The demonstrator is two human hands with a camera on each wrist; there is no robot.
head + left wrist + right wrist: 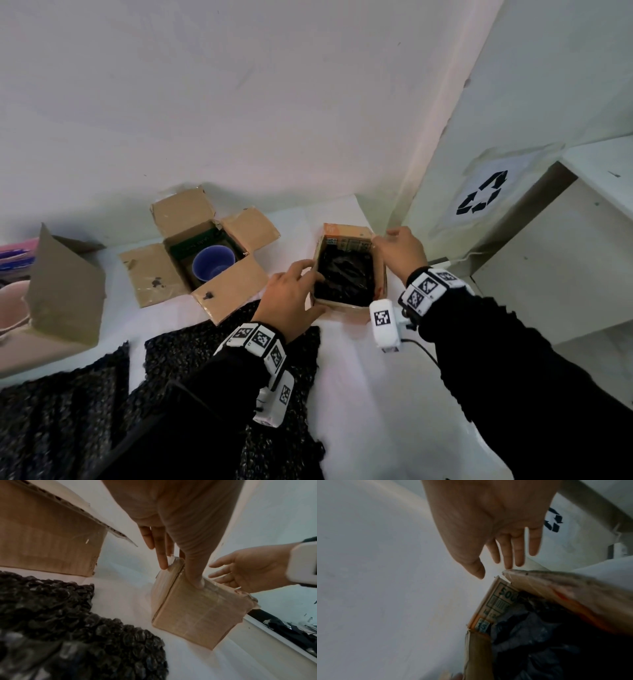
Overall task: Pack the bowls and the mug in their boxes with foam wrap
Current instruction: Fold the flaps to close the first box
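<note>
Here 2 hands [291,301] [400,251] flank 1 of seemingly 3 boxes [349,270].

A small open cardboard box [349,240] stuffed with black foam wrap [344,277] stands right of a larger open box [191,253] holding an upright blue bowl [213,263].

White table [359,394] carries small box [346,306] near far right corner, open box [236,294] mid-back, third box [65,291] left, black wrap [68,411] at near edge.
</note>
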